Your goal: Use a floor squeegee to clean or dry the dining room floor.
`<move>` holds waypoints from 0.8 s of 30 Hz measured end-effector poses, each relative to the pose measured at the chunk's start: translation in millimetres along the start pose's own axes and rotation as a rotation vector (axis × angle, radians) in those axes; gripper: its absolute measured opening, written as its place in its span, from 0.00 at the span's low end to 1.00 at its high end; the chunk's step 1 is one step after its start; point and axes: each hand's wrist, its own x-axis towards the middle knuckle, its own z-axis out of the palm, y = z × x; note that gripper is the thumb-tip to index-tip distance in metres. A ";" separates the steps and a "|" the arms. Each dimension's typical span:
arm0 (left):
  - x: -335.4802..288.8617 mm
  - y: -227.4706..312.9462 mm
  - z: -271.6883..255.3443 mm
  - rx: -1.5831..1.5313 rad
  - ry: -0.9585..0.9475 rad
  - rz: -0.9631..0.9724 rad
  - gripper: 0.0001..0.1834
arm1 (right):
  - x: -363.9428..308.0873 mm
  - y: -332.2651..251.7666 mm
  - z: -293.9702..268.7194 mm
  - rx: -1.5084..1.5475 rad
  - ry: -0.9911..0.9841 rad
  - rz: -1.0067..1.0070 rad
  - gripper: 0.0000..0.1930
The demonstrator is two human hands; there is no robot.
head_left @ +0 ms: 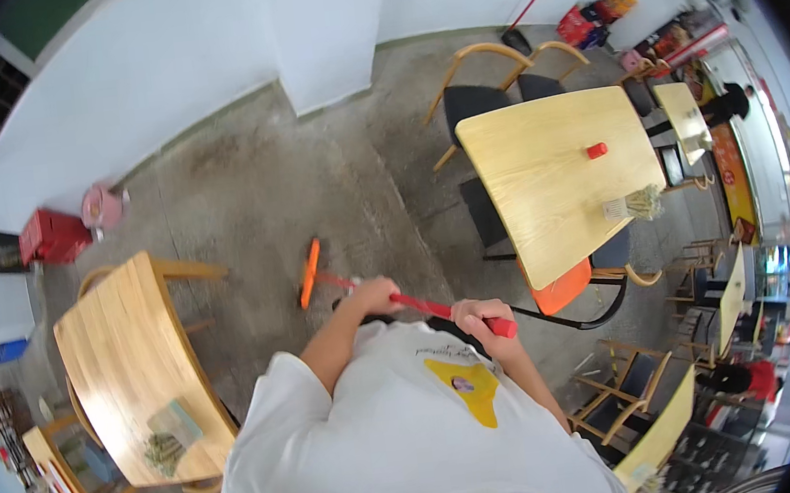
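Note:
My left hand [376, 297] is wrapped round the middle of the red handle of a broom [422, 304]. Higher up, near the handle's end, my right hand [479, 316] grips it too. The handle slants down and to the left from my chest. At its far end, an orange broom head [309, 273] rests on the grey concrete floor [260, 203]. The bristles can hardly be made out.
A wooden table [137, 360] stands at left, a larger pale table [550, 163] with chairs at right. An orange stool [563, 288] is beside the larger table. By the walls are a red crate [54, 236], pink bucket [102, 208] and long-handled dustpan [517, 39].

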 end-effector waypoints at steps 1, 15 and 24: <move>7.5 -16.3 -4.2 0.034 0.027 0.004 0.15 | 10.3 -7.5 3.8 0.017 -0.022 0.042 0.12; 93.1 -82.7 -107.7 0.157 0.485 0.201 0.18 | 147.9 107.8 -4.9 -0.454 -0.211 -0.305 0.15; 101.1 24.4 -110.9 -0.580 0.422 0.298 0.19 | 172.3 -17.9 -49.3 -0.263 -0.245 -0.194 0.13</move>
